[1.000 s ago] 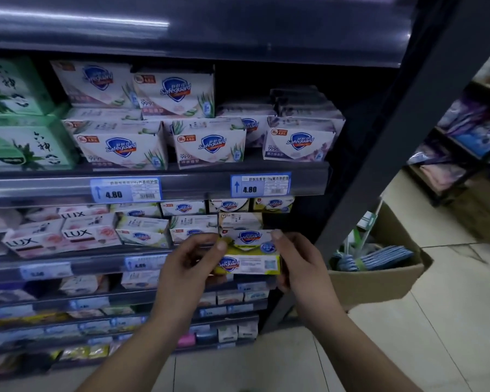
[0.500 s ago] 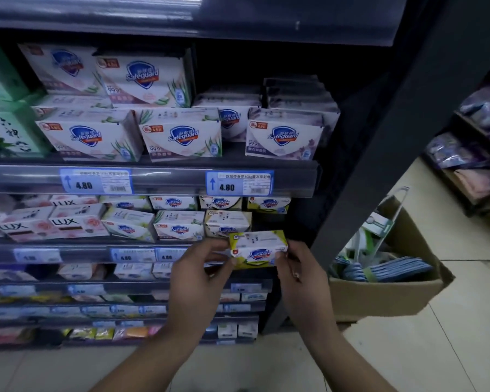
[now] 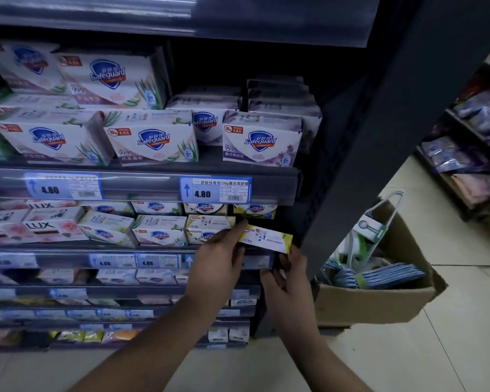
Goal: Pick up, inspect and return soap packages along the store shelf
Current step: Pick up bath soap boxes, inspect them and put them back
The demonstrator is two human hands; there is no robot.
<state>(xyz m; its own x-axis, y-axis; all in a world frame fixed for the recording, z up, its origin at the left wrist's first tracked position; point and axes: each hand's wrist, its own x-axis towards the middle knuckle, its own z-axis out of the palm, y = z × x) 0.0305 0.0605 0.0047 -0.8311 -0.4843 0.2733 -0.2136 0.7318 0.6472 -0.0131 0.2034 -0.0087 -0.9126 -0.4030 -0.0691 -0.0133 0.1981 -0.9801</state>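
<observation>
At the far left of my view I see pink soap boxes (image 3: 44,226) on the second shelf, with white boxes (image 3: 159,232) beside them carrying a blue shield logo. Above them sits a row of bigger white soap cartons (image 3: 153,140), and a blue price tag (image 3: 215,190) reading 4.80 is clipped to that shelf's front rail (image 3: 142,183).

Toward the middle, my left hand (image 3: 218,257) reaches up to the second shelf. Its fingers are curled narrow, thumb and forefinger pinching the left end of a yellow and white soap box (image 3: 265,239). The box is tilted, its right end lower, at the right end of that shelf, just in front of a cream box (image 3: 208,229) and below another yellow box (image 3: 253,210) farther back.

My right hand (image 3: 287,281) sits just below the held box, fingers loosely spread, fingertips touching its lower right corner from underneath.

Farther right a dark upright post (image 3: 379,137) ends the shelving, and a cardboard carton (image 3: 374,304) stands on the tiled floor (image 3: 450,349), holding blue cloth items (image 3: 391,277).
</observation>
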